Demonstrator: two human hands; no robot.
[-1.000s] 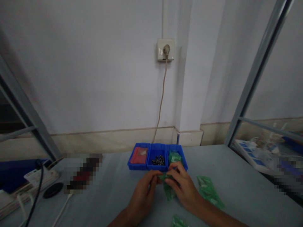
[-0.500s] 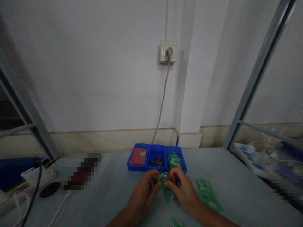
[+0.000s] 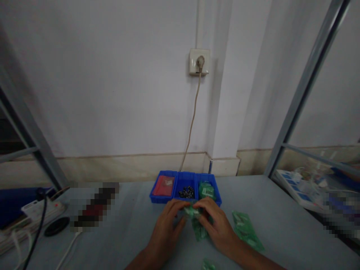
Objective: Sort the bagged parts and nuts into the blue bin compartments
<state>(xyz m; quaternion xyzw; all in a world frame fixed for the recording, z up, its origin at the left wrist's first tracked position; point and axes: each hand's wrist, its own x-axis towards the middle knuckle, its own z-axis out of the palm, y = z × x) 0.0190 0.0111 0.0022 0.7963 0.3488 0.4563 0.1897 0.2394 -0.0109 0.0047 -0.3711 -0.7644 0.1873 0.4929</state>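
Note:
Between my two hands is a small green plastic bag (image 3: 192, 211), just in front of the blue bins. My left hand (image 3: 168, 227) grips its left side with thumb and fingers. On the other side, my right hand (image 3: 216, 224) pinches the bag, its fingers partly hiding it. A green packet (image 3: 199, 230) hangs or lies just below the fingers; I cannot tell whether it is part of the same bag. To the right of my right hand lies another green packet (image 3: 246, 229), and a further green piece (image 3: 208, 264) shows at the bottom edge.
Three joined blue bins (image 3: 185, 179) hold a red packet (image 3: 163, 185), black-and-silver small parts (image 3: 186, 192) and green packets (image 3: 206, 190). At left are a black round object (image 3: 57, 226) and a power strip (image 3: 52, 210). A metal post (image 3: 303, 97) rises at right.
The fingers of both hands have shifted on the green bag, and its top now lies flatter between them. The bins and loose packets stay where they were.

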